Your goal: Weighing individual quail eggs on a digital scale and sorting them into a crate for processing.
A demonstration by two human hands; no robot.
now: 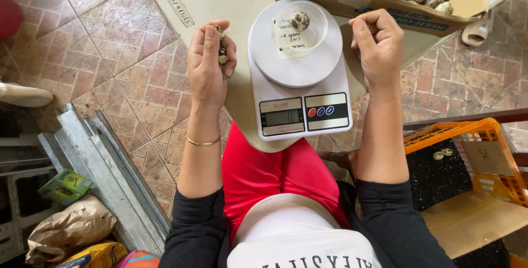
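With small speckled eggs (pixel 221 45) gripped in the closed left hand (pixel 209 61), cracking is risked, while the fisted right hand (pixel 378 45), contents hidden, at three o'clock of the white digital kitchen scale (pixel 300 89), could jog the clear plastic cup (pixel 301 28) holding one speckled egg (pixel 300 21).

Both forearms reach forward, dark sleeves pushed up. Left hand (pixel 208 59) raised, fingers curled closed, thumb up. Right hand (pixel 377 45) in loose fist, knuckles up.

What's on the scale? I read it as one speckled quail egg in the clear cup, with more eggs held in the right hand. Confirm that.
Wrong hand. The head view shows the left hand holding the speckled eggs; the right hand is a closed fist showing none. One quail egg does sit in the clear cup on the scale.
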